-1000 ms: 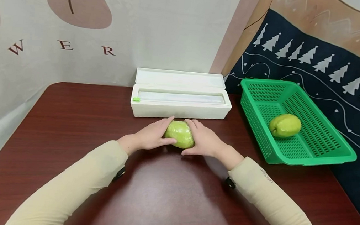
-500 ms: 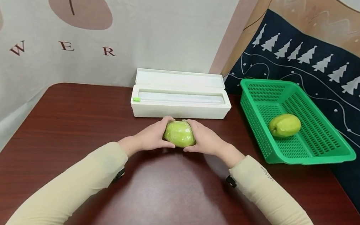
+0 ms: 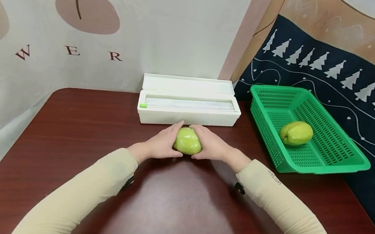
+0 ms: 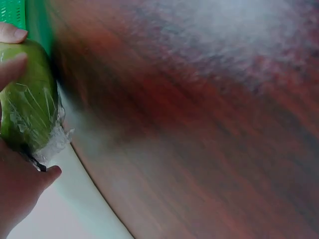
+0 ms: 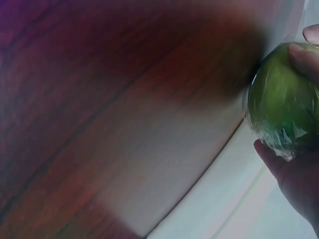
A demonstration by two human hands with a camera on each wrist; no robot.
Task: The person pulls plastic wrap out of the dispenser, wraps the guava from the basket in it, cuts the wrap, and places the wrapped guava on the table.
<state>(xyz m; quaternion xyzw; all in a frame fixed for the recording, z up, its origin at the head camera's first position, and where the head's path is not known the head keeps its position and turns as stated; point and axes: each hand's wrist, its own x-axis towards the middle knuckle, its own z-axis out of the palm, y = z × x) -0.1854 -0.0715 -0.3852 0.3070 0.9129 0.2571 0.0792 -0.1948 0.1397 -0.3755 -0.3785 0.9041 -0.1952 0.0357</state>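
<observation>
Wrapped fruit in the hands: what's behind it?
A white box with its lid raised. The table just behind the wrapped fruit is partly hidden by the fruit itself, the left hand and the right hand.

This looks like an indoor corner dressed with hangings, in a home or a studio; which of the two cannot be told. A wrinkled pale sheet (image 3: 181, 31) with printed letters (image 3: 72, 50) backs the reddish-brown worktop (image 3: 96, 124), and a navy hanging (image 3: 340, 93) with white fir trees (image 3: 318, 61) covers the right side. A green basket (image 3: 331, 168), long white box (image 3: 187, 117) and film-wrapped fruit (image 3: 188, 141) add a kitchen-like touch.
</observation>
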